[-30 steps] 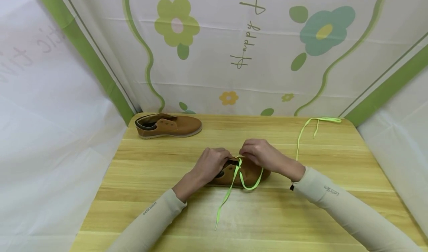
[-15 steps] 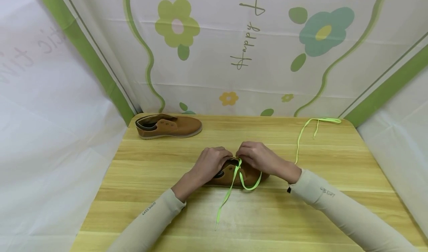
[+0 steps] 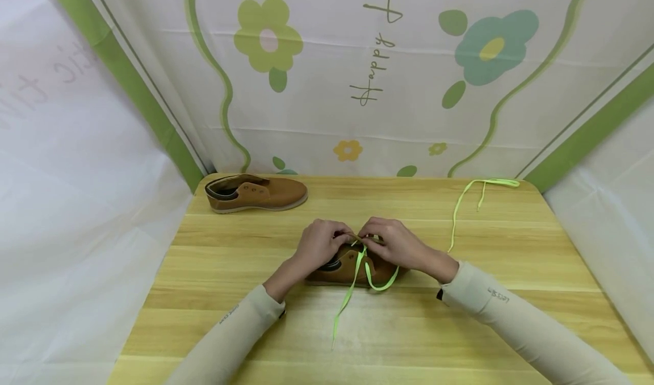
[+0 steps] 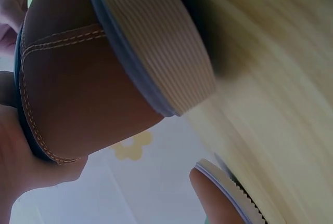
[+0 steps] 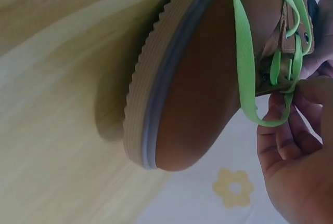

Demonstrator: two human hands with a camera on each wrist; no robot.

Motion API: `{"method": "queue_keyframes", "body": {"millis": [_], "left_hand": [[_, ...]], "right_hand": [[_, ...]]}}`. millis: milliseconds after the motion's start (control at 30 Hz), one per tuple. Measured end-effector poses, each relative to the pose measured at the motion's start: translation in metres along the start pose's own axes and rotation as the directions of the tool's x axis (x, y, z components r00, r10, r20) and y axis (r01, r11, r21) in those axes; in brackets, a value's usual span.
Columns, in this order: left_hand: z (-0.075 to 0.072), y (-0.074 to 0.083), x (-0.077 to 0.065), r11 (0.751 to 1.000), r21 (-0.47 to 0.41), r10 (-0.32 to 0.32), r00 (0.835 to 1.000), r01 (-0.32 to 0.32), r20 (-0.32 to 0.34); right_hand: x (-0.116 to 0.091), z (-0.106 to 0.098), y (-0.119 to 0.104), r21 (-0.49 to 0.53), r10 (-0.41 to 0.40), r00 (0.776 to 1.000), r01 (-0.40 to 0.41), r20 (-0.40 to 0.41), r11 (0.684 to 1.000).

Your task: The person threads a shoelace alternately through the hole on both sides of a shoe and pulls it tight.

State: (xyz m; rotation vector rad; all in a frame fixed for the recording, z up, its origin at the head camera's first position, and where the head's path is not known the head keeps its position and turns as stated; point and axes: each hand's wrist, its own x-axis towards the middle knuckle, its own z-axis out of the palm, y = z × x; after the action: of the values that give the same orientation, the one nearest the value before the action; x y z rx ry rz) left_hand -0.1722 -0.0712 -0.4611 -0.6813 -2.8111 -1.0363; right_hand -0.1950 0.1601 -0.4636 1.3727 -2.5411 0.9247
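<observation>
A brown leather shoe [image 3: 332, 274] stands on the table, toe to the right, with a neon green shoelace [image 3: 345, 301] partly threaded through its eyelets. One lace end trails toward the front of the table, and a loop hangs over the near side. My left hand [image 3: 318, 243] pinches the far eyelet flap, a short bit of lace showing just under its fingertips. My right hand [image 3: 395, 243] meets it from the other side, pinching the lace at that flap. In the right wrist view the right thumb and fingers [image 5: 273, 135] close on the lace beside the far eyelets.
A second brown shoe [image 3: 276, 195], without a lace, stands at the back left of the wooden table [image 3: 409, 339]. Another green shoelace [image 3: 460, 203] lies at the back right, partly folded. A white flowered curtain [image 3: 317, 101] hangs behind the table.
My right hand has moved slightly left, toward the left hand. The left hand has risen a little and its thumb now shows. The shoe has shifted slightly left.
</observation>
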Motion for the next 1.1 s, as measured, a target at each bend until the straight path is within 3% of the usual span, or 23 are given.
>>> {"method": "queue_keyframes", "body": {"millis": [200, 433, 700, 1100], "left_hand": [[-0.002, 0.002, 0.004, 0.997, -0.041, -0.071, 0.997, 0.073, 0.042], [-0.004, 0.000, 0.006, 0.994, -0.074, -0.076, 0.995, 0.081, 0.064], [-0.005, -0.003, 0.007, 0.989, -0.124, -0.069, 0.993, 0.080, 0.094], [-0.006, -0.003, 0.009, 0.988, -0.125, -0.073, 0.992, 0.086, 0.105]], "right_hand": [[0.000, 0.004, -0.001, -0.024, 0.007, 0.999, -0.008, -0.043, 1.000], [0.002, 0.005, -0.003, -0.090, -0.057, 0.996, 0.051, -0.069, 0.995], [0.005, 0.008, -0.005, -0.300, -0.198, 0.977, 0.167, -0.076, 0.939], [0.008, 0.016, -0.007, -0.416, -0.233, 0.967, 0.170, -0.104, 0.893]]}}
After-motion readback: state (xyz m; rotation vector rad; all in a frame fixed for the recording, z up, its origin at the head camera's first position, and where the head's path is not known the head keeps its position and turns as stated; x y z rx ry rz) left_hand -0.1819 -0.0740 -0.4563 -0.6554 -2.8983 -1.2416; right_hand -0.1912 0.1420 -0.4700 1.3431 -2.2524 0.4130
